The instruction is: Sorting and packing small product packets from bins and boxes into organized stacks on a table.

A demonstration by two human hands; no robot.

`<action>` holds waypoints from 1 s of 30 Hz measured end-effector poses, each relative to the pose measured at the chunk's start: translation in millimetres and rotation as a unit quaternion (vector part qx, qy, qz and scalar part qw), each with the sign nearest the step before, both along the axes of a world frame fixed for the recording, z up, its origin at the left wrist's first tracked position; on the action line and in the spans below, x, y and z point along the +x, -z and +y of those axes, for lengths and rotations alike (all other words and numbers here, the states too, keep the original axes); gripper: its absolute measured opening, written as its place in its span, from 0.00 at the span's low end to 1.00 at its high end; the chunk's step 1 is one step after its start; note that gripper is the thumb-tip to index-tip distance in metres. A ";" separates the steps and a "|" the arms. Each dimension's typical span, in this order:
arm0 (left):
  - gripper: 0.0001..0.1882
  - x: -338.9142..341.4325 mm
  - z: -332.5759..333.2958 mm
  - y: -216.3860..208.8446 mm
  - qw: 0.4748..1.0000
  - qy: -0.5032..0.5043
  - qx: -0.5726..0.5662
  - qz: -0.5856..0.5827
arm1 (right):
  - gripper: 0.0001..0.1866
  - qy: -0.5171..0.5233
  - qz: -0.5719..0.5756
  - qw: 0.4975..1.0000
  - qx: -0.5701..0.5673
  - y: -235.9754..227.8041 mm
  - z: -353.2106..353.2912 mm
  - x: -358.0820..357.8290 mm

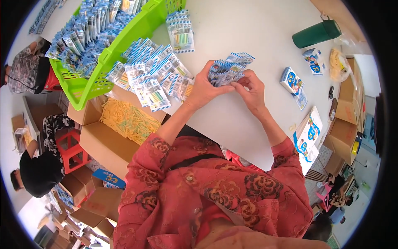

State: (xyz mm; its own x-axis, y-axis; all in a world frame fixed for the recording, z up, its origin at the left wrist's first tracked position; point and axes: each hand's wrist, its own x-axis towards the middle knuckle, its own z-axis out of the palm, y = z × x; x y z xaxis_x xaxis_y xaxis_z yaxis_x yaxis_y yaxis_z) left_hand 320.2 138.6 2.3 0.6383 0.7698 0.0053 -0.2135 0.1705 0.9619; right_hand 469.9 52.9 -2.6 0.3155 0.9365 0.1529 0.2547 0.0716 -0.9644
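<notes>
Above the white table, I hold a small stack of clear plastic packets [227,72] with blue striped edges. My left hand [202,90] is closed around the stack's left side, thumb along the near edge. At the stack's right edge, the fingers and thumb of my right hand [252,92] are closed on the packets. A loose pile of similar packets [155,93], showing yellow and green sticks inside, lies left of my left hand at the table's edge. Farther off, a few more packets [181,36] overlap one another.
A bright green basket [108,54] full of packets stands at the far left. Below it, a cardboard box [103,143] holds yellow sticks [128,120]. To the right are a dark green bottle [316,34], small printed boxes [292,81] and flat printed cartons [310,128]. People sit at the left.
</notes>
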 end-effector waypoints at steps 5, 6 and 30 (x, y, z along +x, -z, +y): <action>0.27 -0.5 -0.3 3.8 1.000 0.006 0.003 0.008 | 0.29 0.043 -0.149 0.986 0.056 -18.2 1.7 7.2; 0.27 -1.3 -0.9 4.1 1.000 0.008 0.002 0.010 | 0.36 0.067 -0.214 0.969 0.100 -27.0 4.3 8.4; 0.44 -13.8 -4.0 0.3 0.974 0.006 0.190 0.127 | 0.41 -0.169 0.047 0.983 -0.063 -22.7 9.3 17.0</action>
State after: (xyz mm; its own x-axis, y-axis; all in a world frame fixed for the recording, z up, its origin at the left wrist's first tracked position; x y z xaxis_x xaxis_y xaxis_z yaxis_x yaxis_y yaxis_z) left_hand 306.5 134.6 2.0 0.6654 0.7353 0.1286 0.0391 -0.2064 0.9777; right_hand 486.9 62.2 20.0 -0.0093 0.9998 0.0148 0.1454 0.0160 -0.9892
